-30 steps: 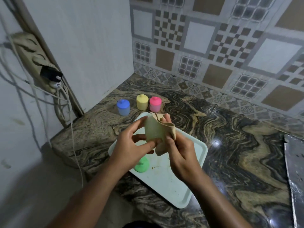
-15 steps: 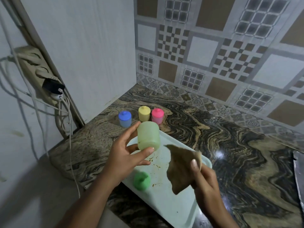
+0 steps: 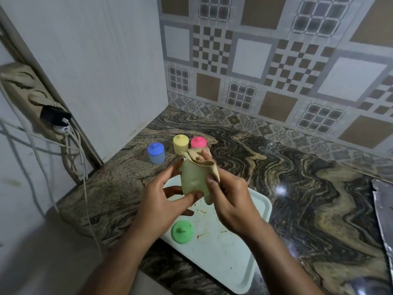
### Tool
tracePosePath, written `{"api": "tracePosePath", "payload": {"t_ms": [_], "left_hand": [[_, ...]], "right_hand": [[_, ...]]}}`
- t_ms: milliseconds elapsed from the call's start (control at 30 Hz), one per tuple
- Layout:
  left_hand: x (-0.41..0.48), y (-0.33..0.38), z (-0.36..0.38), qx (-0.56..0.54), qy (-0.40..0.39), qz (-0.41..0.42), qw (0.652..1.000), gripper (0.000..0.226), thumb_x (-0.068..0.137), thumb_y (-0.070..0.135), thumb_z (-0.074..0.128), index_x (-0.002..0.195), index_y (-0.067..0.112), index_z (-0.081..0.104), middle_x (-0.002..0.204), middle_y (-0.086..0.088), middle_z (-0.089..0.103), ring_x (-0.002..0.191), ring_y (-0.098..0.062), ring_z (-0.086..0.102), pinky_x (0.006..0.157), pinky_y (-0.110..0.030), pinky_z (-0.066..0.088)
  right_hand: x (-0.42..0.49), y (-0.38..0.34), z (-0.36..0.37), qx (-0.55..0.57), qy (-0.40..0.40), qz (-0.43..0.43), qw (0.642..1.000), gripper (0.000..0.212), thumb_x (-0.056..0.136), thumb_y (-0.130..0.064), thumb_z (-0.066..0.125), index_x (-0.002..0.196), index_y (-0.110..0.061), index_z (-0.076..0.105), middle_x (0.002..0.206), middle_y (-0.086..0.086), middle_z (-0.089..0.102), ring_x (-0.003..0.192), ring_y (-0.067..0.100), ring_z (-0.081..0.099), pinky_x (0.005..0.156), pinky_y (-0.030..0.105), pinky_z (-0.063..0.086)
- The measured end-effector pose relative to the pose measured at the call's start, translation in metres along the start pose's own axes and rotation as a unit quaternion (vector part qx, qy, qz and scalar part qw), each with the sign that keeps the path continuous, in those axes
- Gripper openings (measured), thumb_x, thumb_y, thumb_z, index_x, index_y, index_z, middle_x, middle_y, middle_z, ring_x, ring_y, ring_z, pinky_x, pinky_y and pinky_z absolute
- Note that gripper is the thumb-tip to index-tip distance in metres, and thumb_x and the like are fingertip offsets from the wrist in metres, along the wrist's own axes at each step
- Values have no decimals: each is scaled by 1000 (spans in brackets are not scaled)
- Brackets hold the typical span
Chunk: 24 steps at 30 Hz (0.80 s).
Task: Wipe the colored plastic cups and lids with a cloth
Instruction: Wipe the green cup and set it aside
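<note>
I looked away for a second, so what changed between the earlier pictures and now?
The right hand brought the cloth back onto the pale green cup, after lifting it away half a second ago. The left hand kept its hold. The green lid stays on the tray; blue, yellow and pink cups unmoved.

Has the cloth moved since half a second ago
Yes. The cloth was hanging off to the right over the tray; now the right hand presses it onto the pale green cup.
</note>
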State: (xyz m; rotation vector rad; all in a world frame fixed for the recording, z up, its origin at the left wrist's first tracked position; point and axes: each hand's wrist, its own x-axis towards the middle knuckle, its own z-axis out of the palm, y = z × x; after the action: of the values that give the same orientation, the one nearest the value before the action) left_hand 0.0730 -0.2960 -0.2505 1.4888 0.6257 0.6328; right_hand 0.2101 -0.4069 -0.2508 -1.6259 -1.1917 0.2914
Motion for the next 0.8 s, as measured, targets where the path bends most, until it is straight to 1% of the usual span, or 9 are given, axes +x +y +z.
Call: {"api": "tracePosePath", "payload": {"t_ms": [67, 133, 267, 367, 467, 567, 667, 733, 800], "left_hand": [[0, -1, 0, -6, 12, -6, 1000, 78, 71, 2, 88, 140, 24, 57, 131, 11, 65, 96, -22, 75, 59, -45, 63], [0, -3, -3, -7, 25, -10, 1000, 77, 69, 0, 88, 136, 23, 60, 129, 10, 66, 93, -20, 75, 59, -44, 63], [2, -6, -11, 3, 36, -6, 999, 76, 67, -2, 88, 130, 30, 61, 127, 11, 67, 90, -17, 75, 60, -40, 63], [4, -7, -15, 18, 41, 9, 999, 75, 69, 5, 90, 133, 31, 60, 130, 14, 65, 98, -13, 74, 68, -38, 63], [4, -5, -17, -8, 25, 10, 1000, 75, 71, 5, 89, 133, 31, 57, 133, 9, 61, 103, -21, 73, 63, -48, 64], [3, -5, -15, -14, 2, 7, 1000, 77, 73, -3, 85, 130, 40, 55, 135, 7, 57, 103, -21, 73, 58, -49, 63], [3, -8, -15, -23, -1, 1, 1000, 86, 71, -3, 87, 136, 41, 53, 133, 12, 59, 104, -21, 73, 59, -49, 63], [2, -10, -15, -23, 5, 0, 1000, 86, 67, -1, 89, 135, 39, 54, 128, 20, 63, 101, -20, 73, 61, -49, 63], [0, -10, -13, -19, 7, 1, 1000, 82, 65, 0, 91, 129, 40, 58, 126, 24, 64, 97, -20, 73, 63, -48, 63]], "right_hand": [[-10, 1, 4, -2, -1, -23, 1000, 38, 104, -18, 45, 138, -11, 63, 140, -8, 64, 94, -14, 57, 81, 10, 43], [-21, 2, 5, 16, -3, -39, 999, 39, 104, -22, 44, 135, -12, 65, 150, -10, 55, 89, -1, 68, 76, 14, 47], [-43, 2, -2, 29, 1, -50, 998, 37, 104, -20, 44, 131, -15, 68, 125, 2, 73, 83, 34, 74, 65, 32, 54], [-57, 6, -6, 12, -28, -46, 998, 28, 105, -15, 47, 102, -31, 69, 85, -18, 69, 63, 10, 61, 59, 21, 46], [-71, 19, -3, 47, -46, 52, 996, 32, 105, -23, 48, 76, -24, 62, 58, -9, 60, 53, 8, 51, 55, 25, 40], [-74, 23, -1, 161, 18, 105, 981, 38, 102, -28, 46, 71, -19, 67, 53, 4, 56, 57, 5, 50, 56, 22, 40], [-57, 19, -3, 242, 102, 130, 956, 37, 100, -25, 45, 89, -13, 77, 64, 22, 64, 66, 16, 61, 62, 27, 50], [-40, 13, -5, 258, 136, 133, 947, 40, 98, -30, 47, 84, 0, 70, 66, 15, 65, 66, 18, 61, 60, 28, 50], [-23, 4, -7, 253, 142, 111, 950, 47, 100, -28, 46, 87, 16, 58, 65, 24, 56, 64, 27, 54, 58, 34, 47]]}}
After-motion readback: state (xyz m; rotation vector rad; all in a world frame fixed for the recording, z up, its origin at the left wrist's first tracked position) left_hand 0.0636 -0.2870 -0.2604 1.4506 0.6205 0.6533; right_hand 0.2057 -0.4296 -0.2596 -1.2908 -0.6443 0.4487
